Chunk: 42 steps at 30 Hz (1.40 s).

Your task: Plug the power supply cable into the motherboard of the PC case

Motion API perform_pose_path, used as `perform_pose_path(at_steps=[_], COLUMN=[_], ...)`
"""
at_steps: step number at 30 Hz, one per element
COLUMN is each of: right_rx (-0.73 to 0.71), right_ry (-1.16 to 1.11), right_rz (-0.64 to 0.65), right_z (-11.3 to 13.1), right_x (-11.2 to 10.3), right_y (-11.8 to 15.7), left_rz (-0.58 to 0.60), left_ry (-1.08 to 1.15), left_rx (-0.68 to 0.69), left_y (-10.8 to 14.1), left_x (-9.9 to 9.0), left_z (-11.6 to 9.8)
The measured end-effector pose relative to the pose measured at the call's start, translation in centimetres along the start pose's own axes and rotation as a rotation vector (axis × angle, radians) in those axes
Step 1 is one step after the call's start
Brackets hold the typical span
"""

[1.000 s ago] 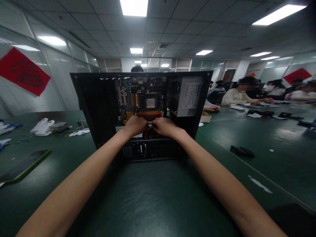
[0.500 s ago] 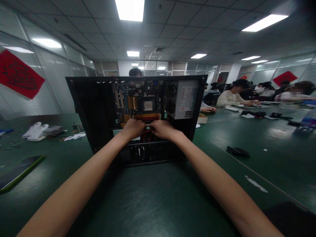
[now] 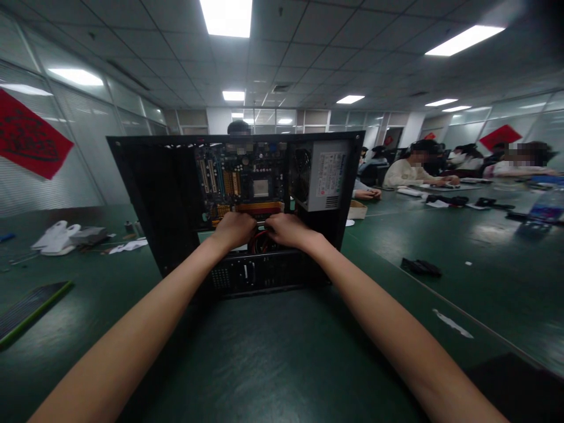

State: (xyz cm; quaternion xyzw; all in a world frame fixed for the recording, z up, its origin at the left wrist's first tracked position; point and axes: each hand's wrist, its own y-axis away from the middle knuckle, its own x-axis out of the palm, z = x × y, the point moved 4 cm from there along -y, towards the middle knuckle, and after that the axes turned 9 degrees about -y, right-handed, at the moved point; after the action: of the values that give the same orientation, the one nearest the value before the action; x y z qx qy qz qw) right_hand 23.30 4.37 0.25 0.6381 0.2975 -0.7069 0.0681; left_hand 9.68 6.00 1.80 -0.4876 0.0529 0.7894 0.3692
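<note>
An open black computer case (image 3: 147,188) stands on the green table in front of me. Inside it I see a motherboard (image 3: 240,167) with a square light-coloured processor (image 3: 260,188), and a grey power supply (image 3: 328,176) at the upper right. My left hand (image 3: 233,230) and my right hand (image 3: 288,230) meet just below the motherboard's orange-yellow slots (image 3: 259,207). The fingers of both are curled and closed. A thin light piece shows between them, too small to name. Dark and red cables (image 3: 259,242) bunch right under the hands.
On the left of the table (image 3: 264,352) lie a white plastic bag (image 3: 56,236), a grey box (image 3: 90,235) and a green-edged dark board (image 3: 33,308). To the right are a small open carton (image 3: 357,209) and a black cloth-like item (image 3: 420,267). People sit along the table further back.
The whole view has shifted slightly, so the case and hands appear a little further left. Both hands keep the same place and closed grip inside the case.
</note>
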Motion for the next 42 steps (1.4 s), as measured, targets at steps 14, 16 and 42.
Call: perform_pose_path(at_steps=[14, 16, 42], right_rx=[0.003, 0.007, -0.012], right_ry=[-0.001, -0.015, -0.043], right_rz=[0.020, 0.018, -0.009], right_z=[0.06, 0.04, 0.07], right_x=[0.07, 0.09, 0.19], right_y=[-0.01, -0.01, -0.15], left_rz=[-0.043, -0.044, 0.020], left_ry=[-0.021, -0.018, 0.038], left_rx=[0.008, 0.008, 0.011], left_y=[-0.31, -0.29, -0.08], left_x=[0.57, 0.53, 0.39], left_z=[0.11, 0.14, -0.11])
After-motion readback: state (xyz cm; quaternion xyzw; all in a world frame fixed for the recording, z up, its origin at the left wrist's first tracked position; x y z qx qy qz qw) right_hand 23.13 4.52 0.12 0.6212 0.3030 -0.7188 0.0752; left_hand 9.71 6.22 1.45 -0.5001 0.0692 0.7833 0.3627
